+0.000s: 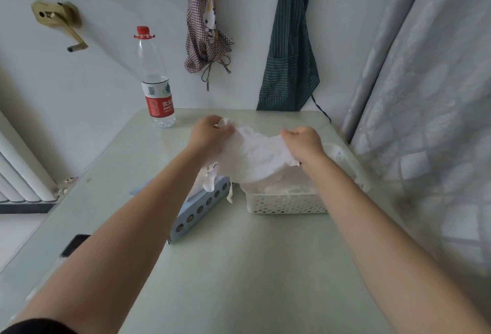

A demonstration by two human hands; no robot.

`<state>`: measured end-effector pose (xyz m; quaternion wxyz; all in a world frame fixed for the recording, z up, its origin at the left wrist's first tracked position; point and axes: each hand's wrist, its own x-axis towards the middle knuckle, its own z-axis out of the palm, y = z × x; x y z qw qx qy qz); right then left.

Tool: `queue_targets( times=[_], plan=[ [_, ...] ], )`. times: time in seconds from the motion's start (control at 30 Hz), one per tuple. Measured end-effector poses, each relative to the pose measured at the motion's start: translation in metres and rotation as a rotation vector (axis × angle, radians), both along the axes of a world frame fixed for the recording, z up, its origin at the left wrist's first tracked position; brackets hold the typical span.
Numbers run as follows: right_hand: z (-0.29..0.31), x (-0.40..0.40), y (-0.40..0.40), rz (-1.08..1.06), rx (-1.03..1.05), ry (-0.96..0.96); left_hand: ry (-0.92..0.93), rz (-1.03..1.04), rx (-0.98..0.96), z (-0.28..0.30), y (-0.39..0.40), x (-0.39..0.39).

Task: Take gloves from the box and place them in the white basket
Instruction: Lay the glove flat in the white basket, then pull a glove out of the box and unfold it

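Both hands, left (210,132) and right (305,142), pinch a white glove (255,155) above the basket (287,203) (more gloves inside); another glove sticks out of the box (199,209) on the surface (239,267).

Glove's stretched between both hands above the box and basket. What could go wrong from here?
1. The glove, pinched by the left hand and right hand, is thin and pulled taut; it may tear.
2. A strip dangles between the box and the white basket; it may land outside the basket.
3. More gloves poke from the box and could drag out.
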<state>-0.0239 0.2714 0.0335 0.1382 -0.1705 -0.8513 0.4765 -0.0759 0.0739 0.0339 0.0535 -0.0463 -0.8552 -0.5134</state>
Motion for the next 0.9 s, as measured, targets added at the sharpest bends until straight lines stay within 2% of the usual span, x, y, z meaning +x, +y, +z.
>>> queue_targets(
  times=[0.27,0.37,0.47,0.57,0.63,0.8,0.9],
  plan=[
    [-0.026,0.003,0.061,-0.089,0.187,-0.025,0.032,-0.084,-0.313,-0.020,0.064,-0.018],
    [-0.034,0.004,0.076,-0.110,0.277,-0.044,0.015,-0.102,-0.351,-0.028,0.078,-0.014],
    [-0.042,0.005,0.090,-0.115,0.360,-0.060,0.165,-0.153,-0.509,-0.037,0.092,-0.009],
    [-0.045,0.006,0.098,-0.136,0.510,-0.071,0.288,-0.308,-0.537,-0.042,0.103,0.001],
    [-0.046,0.006,0.101,-0.151,0.635,-0.082,0.260,-0.419,-0.635,-0.046,0.111,0.009],
    [-0.055,0.007,0.104,-0.136,0.894,-0.186,0.015,-0.590,-0.989,-0.062,0.119,0.019],
    [-0.058,0.009,0.100,-0.153,0.956,-0.185,-0.023,-0.634,-1.015,-0.071,0.117,0.019]
  ],
)
